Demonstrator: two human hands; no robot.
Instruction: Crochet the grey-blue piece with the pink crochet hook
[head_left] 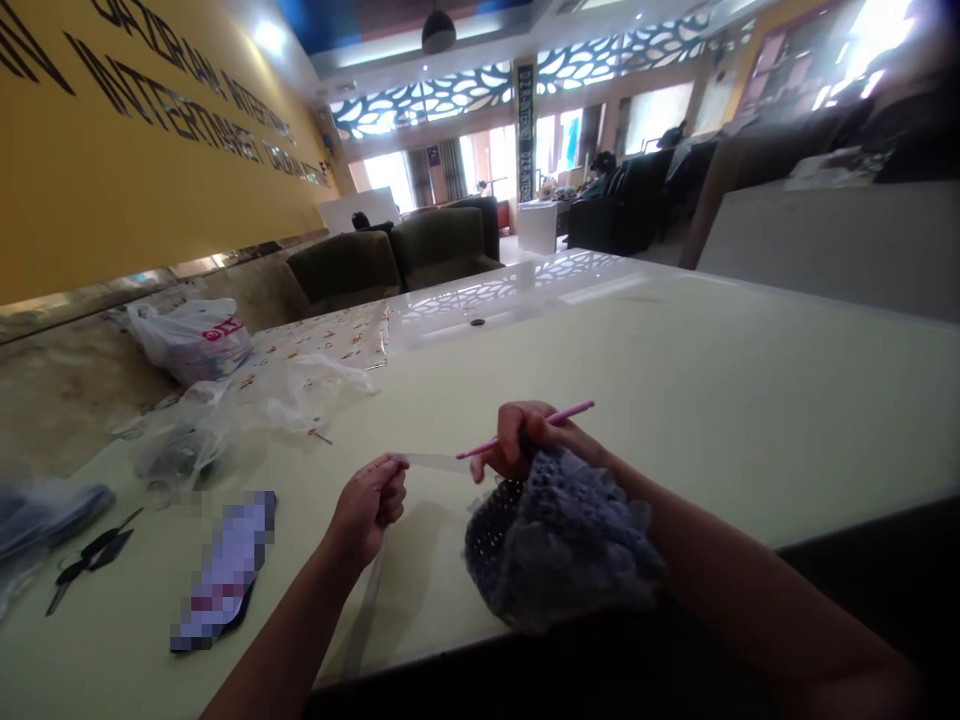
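My right hand (529, 432) is closed around a pink crochet hook (574, 412), whose tip points left. The same hand also holds the top of a grey-blue crocheted piece (570, 545), which hangs down like a pouch with ruffled sheer bits on its outside and a dark opening facing left. To the left, my left hand (373, 508) is closed, pinching a thin pale ribbon-like strand (439, 462). That strand runs tight toward the right hand, and a further length drops from my left hand to the table's front edge.
The pale table (712, 400) spreads out ahead. At left lie scissors or keys with black parts (94, 555), a blurred-out flat object (225, 575) and clear plastic bags (184, 440). A white carrier bag (195, 335) leans by the wall. Dark armchairs (442, 245) stand beyond.
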